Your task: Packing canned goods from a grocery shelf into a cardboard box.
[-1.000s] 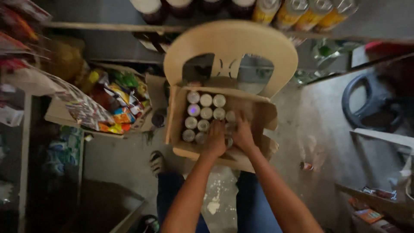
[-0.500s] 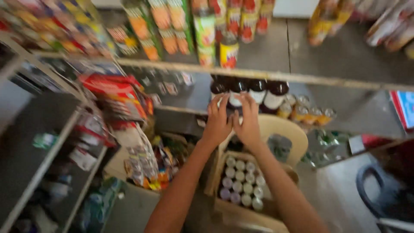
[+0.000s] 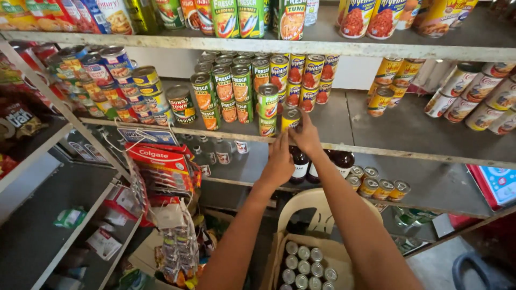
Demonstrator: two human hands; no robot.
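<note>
My right hand is raised to the front edge of the middle shelf, its fingers closed on a small yellow-labelled can that stands at the front of a stacked block of green- and red-labelled cans. Just below and left of it, my left hand has its fingertips against the shelf edge under the cans; its palm is hidden. Far below my arms, an open cardboard box holds several silver-topped cans. The box rests on a cream plastic chair.
Dark bottles and small cans stand on the lower shelf. More cans fill the top shelf and the far right. Red carton packs and hanging sachets jut out at left beside an angled side rack.
Both hands have lifted from the box of cans up to the middle shelf. The view has tilted up from the chair to the shelves, and a can now stands at the shelf's front.
</note>
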